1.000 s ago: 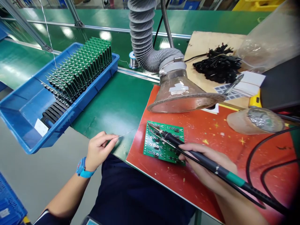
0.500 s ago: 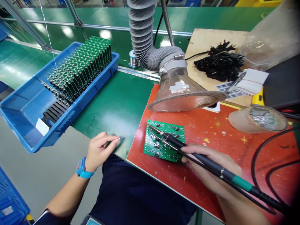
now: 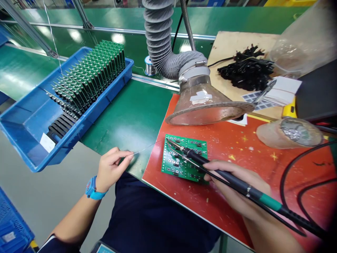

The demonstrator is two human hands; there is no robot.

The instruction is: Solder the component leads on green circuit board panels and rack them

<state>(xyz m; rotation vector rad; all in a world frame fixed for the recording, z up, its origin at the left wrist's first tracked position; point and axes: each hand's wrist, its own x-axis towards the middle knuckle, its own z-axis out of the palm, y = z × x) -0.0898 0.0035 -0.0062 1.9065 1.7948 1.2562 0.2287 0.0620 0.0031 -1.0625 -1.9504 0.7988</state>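
A green circuit board lies on the red mat. My right hand grips a black and green soldering iron, whose tip is at the board's upper left corner. Between the thumb and forefinger of my left hand, left of the mat, is pinched a thin solder wire. The wire runs up and right toward the board's upper left edge; its far end is too fine to make out. A blue watch is on my left wrist.
A fume hood on a grey hose hangs just behind the board. On the left, a blue tray holds several upright boards. Black cables lie at the back right; a metal-filled roll stands right. A solder spool is behind.
The iron's cable at the lower right has shifted slightly left. Both hands and the board have stayed almost where they were.
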